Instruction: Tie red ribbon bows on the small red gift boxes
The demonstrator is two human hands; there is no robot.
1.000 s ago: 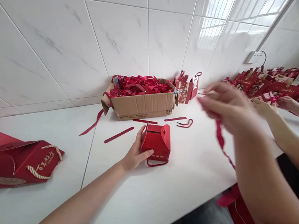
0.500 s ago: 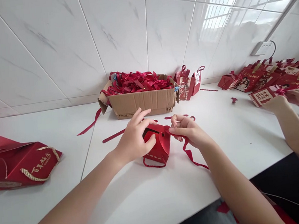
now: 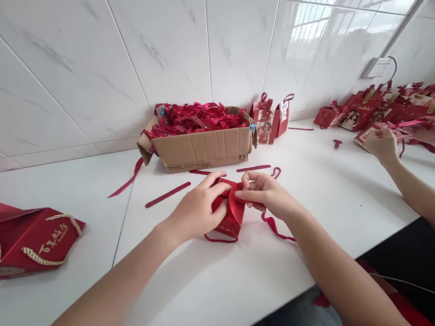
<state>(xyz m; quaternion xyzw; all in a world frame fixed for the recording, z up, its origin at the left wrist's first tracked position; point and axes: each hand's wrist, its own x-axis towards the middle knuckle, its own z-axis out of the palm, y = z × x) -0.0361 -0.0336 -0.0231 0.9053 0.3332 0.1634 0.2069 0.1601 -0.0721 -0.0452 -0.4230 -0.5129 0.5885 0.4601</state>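
A small red gift box (image 3: pixel 238 209) with a cord handle stands on the white table in front of me. My left hand (image 3: pixel 198 205) holds it from the left, fingers and thumb bent over its top. On the other side, my right hand (image 3: pixel 268 194) is closed in a pinch against the box's top flap. From that hand a red ribbon (image 3: pixel 274 228) trails down onto the table. The fingertips partly hide the box top and the ribbon's pinched end.
Behind the box is a cardboard carton (image 3: pixel 201 146) heaped with red ribbons. Flat red strips (image 3: pixel 168 194) lie nearby. A larger red box (image 3: pixel 41 239) with rope handles is at left. Finished-looking gift boxes (image 3: pixel 372 109) crowd the right, where another person's hands (image 3: pixel 381 143) handle one.
My left fingers have come down onto the box top. My right hand has moved left with the ribbon, up to the flap. The other person's hands have pulled a ribbon outward.
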